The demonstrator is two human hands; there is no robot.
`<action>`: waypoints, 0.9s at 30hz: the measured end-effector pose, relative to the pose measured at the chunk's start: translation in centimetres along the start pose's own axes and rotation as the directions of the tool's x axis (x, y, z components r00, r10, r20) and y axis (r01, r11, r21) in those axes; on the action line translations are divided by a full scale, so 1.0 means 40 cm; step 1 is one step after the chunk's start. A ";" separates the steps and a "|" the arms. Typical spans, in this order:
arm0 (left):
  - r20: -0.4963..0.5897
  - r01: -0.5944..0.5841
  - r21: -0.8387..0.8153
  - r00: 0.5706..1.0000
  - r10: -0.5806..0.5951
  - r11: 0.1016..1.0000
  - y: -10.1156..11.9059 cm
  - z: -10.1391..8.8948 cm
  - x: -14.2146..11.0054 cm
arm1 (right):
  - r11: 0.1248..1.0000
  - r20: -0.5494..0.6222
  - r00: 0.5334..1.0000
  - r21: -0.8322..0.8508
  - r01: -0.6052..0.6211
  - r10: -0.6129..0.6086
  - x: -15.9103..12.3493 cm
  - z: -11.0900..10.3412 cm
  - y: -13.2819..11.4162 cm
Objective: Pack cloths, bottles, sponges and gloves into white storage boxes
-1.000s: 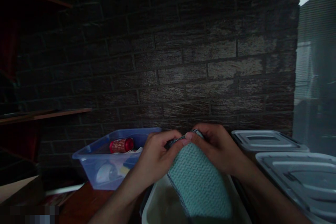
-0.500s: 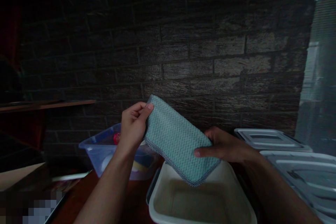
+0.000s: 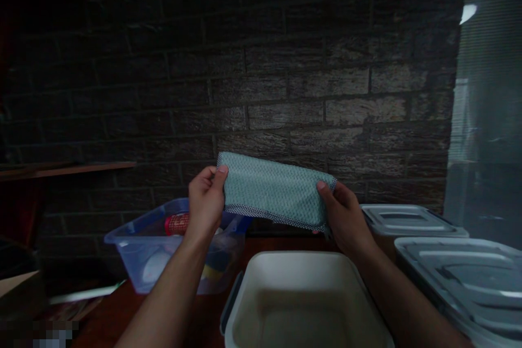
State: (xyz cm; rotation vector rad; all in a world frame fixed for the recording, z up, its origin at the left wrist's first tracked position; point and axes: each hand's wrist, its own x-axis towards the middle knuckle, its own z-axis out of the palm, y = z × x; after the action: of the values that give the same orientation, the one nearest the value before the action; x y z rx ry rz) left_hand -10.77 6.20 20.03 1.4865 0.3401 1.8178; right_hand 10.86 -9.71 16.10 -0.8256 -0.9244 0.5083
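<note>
While both hands are up in front of the brick wall (image 3: 285, 92), there's a pale teal cloth (image 3: 273, 190) stretched out between them, wider than it is tall, with a black-and-white checked trim along the bottom and bits of it at the ends. The left hand (image 3: 207, 196) is pinching the left end, thumb flat on the front and fingers tucked round the back. The right hand (image 3: 345, 209) has the other end the same way, thumb on the front near the top corner, so that end sits a bit lower and the whole thing tilts down to the right. The cloth's in the air, touching nothing but the hands, above and a bit behind an open white bin (image 3: 293, 272). That bin sits on the reddish-brown surface (image 3: 204, 315), toward the near edge, with its front cut off by the view and a dark latch (image 3: 231, 304) on its left side. Over by the far left corner of the surface is a see-through blue tub (image 3: 126, 253), partly behind the left arm, with a red can or bottle (image 3: 176, 224) lying in it plus some stuff that's too murky to name. Off to the right of the bin are two lidded boxes, a back one (image 3: 416, 220) and a nearer one (image 3: 468, 283), both with greyish lids.
</note>
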 end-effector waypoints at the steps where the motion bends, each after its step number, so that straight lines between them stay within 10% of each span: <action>1: 0.001 -0.012 0.010 1.000 0.012 1.000 0.001 0.000 -0.002 | 1.000 -0.002 1.000 -0.019 -0.003 0.003 -0.002 0.003 0.002; 10: -0.030 -0.006 0.084 1.000 0.009 0.996 0.009 -0.018 0.008 | 0.977 0.368 0.924 0.134 -0.168 0.108 -0.016 -0.003 -0.036; 20: 0.071 0.124 0.034 0.989 -0.126 0.992 0.003 0.020 -0.031 | 0.999 -0.033 0.999 -0.007 -0.033 0.032 0.007 -0.026 -0.037; 27: 0.165 0.331 0.057 0.927 -0.336 0.942 0.032 -0.001 -0.083 | 0.974 -0.066 0.993 -0.198 -0.106 0.095 -0.020 -0.092 -0.053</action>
State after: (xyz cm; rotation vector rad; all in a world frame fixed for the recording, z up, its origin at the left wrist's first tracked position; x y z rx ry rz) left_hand -11.14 3.05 18.39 1.4905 0.5018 1.4112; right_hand 13.66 -12.97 16.15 -1.0700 -0.8949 0.4813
